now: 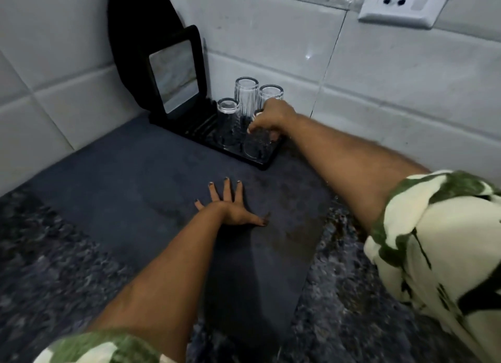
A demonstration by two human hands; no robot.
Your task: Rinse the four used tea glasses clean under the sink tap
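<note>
Several clear tea glasses stand upside down on a black tray (264, 165) in the counter's back corner. A tall glass (246, 97) is at the back, a shorter one (271, 93) to its right, and another (227, 118) at the front left. My right hand (271, 118) reaches over the front right glass (254, 145) and grips its upturned base from above. My left hand (230, 208) lies flat on the dark counter (135, 186) in front of the tray, fingers spread. No sink or tap is in view.
A black framed mirror (173, 75) leans on the tray's back left, against a round black board (135, 37). White tiled walls close the corner. A white wall socket (401, 2) is at the upper right. Speckled stone counter edge (352, 295) runs at the near right.
</note>
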